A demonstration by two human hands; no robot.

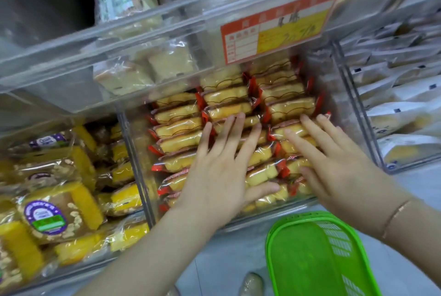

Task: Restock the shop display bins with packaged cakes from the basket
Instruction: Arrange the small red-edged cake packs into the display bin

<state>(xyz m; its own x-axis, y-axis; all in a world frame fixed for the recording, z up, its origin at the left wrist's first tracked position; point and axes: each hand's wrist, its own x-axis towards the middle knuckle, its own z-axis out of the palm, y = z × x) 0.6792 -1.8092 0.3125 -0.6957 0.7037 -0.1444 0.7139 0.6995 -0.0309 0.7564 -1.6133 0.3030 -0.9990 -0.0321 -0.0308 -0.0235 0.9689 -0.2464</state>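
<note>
Pressing flat, both hands point(219, 167) cover crinkly plastic-wrapped cakes point(179, 126).

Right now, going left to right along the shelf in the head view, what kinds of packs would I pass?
Yellow cakes with purple labels → red-edged cake packs under left hand and right hand → white packs.

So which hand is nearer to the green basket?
The right hand. It lies flat on the cakes almost directly above the green basket; the left hand rests further left, beyond the basket's edge.
</note>
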